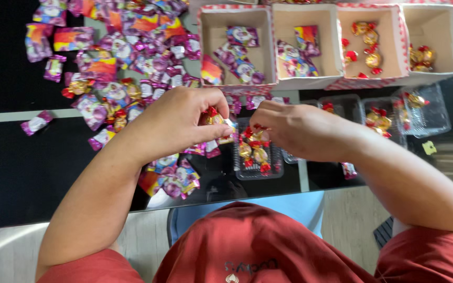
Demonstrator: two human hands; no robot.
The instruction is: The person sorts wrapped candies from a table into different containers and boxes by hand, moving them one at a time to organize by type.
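Note:
My left hand (176, 121) is closed around a gold candy with red twisted ends (212, 116), held just left of a small clear plastic tray (276, 166). Several gold-and-red candies (254, 149) lie in that tray. My right hand (297, 128) hovers over the tray's upper right side with fingers curled, its fingertips touching a candy at the tray's top edge. Whether it grips that candy is hidden by the fingers.
A heap of purple and multicoloured wrapped sweets (121, 52) covers the dark table (22, 167) at upper left. Several open cardboard boxes (237, 21) at the back hold sorted sweets. More clear trays (420, 112) with gold candies stand at the right.

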